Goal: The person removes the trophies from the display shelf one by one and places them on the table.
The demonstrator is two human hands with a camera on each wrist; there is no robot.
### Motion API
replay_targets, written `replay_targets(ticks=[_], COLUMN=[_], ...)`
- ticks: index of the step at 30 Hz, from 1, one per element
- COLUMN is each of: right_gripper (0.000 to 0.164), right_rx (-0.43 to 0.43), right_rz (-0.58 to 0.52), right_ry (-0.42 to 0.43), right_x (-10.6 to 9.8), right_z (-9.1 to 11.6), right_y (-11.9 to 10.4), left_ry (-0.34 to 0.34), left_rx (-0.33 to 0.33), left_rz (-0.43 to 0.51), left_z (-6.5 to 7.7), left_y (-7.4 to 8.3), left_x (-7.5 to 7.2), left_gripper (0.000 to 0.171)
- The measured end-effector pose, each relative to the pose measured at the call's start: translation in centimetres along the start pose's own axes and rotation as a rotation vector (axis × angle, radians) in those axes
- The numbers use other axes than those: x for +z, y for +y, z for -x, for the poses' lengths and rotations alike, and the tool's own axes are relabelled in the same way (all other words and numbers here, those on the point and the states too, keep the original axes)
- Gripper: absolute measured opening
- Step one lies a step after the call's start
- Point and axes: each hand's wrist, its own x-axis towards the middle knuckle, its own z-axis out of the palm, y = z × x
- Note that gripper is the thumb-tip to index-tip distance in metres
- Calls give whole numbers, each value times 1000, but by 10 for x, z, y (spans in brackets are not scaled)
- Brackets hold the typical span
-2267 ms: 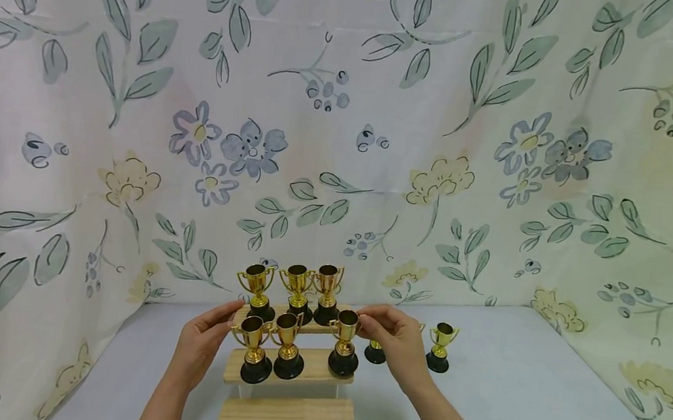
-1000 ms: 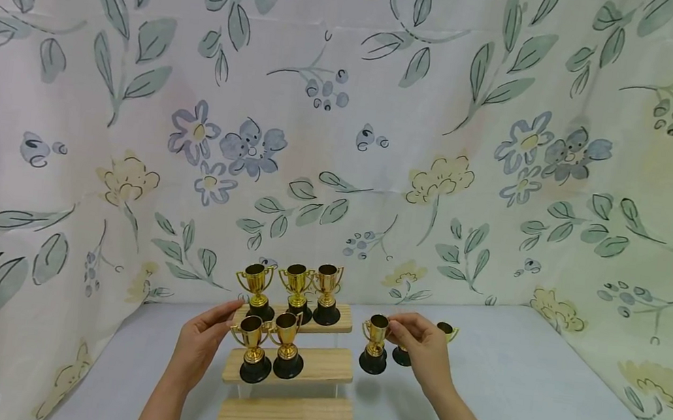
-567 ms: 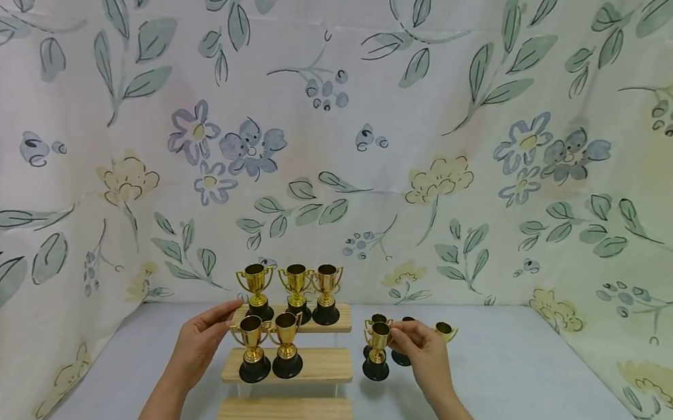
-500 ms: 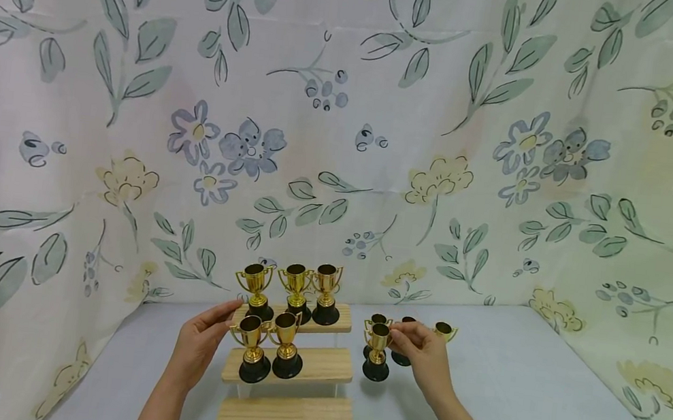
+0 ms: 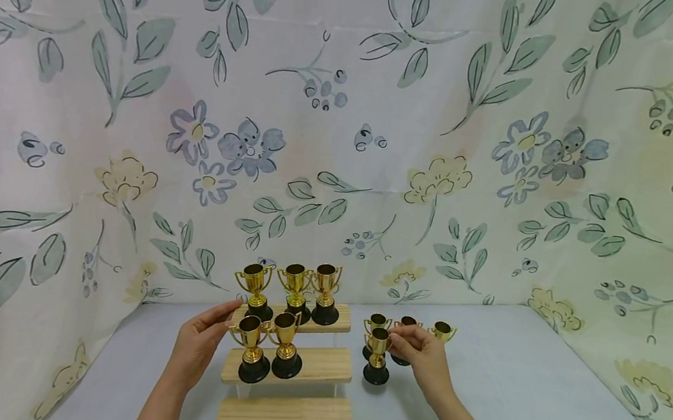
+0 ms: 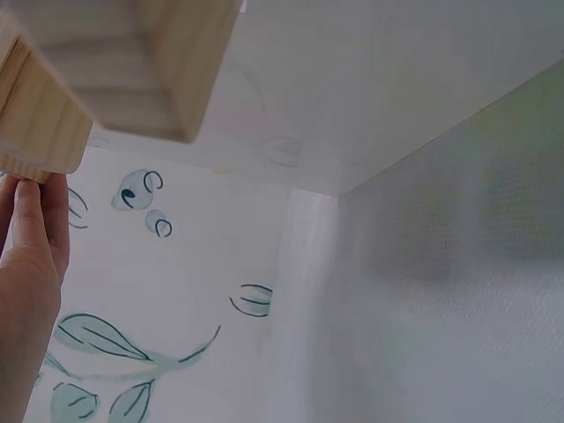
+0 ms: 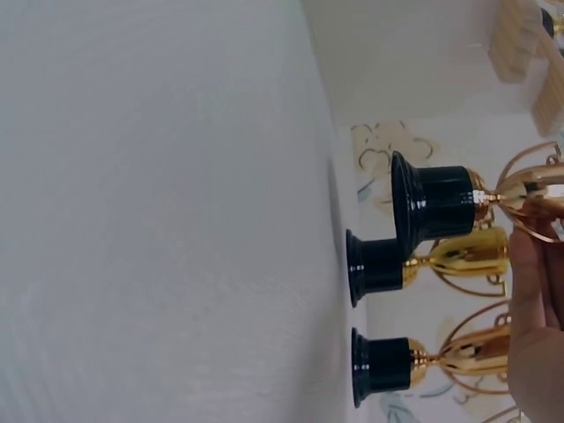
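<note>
The right hand [image 5: 428, 360] has a small gold trophy [image 5: 378, 357] pinched by one side handle. It holds the trophy roughly upright above the bench [image 5: 539, 395], just right of the stepped wooden stand [image 5: 284, 418]. In the right wrist view, its black base [image 7: 441, 201] hangs clear of the surface, while the bases of the neighbours behind it sit flat. Three more trophies stand there in a row: a left one [image 5: 378, 322], a middle one [image 5: 407, 322] and a right one [image 5: 441, 330].

The left hand [image 5: 200, 339] has its fingertips against the left end of the top board [image 5: 340, 320]; from these angles I can't tell whether it grips the wood or merely touches it.

As for handling, the trophy looks light and stiff (probably plated plastic rather than real metal), with a glossy skin that could slip under dry fingertips. The loop handles are thin and likely the weakest part, and a pinch on just one may let the weightier-looking base swing. Thumb and finger on opposite sides of the cup's lower bowl, or round the stem, should give steadier control.
</note>
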Motion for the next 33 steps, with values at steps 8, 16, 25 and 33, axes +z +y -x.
replay_targets(ticks=[8, 16, 25, 33], right_gripper=[31, 31, 30, 33], right_rx=[40, 43, 75, 60], right_rz=[-28, -27, -23, -50], right_ry=[-35, -63, -56, -96], right_x=[-5, -6, -7, -9], right_z=[-2, -2, -3, -3], right_y=[7, 12, 14, 14], left_ry=[-1, -3, -8, -16], left_rx=[-4, -6, 3, 13], left_rz=[-1, 3, 3, 11], left_z=[-1, 0, 0, 0], left_y=[-1, -1, -1, -1], left_x=[0, -1, -1, -1], left_gripper=[47, 48, 47, 45])
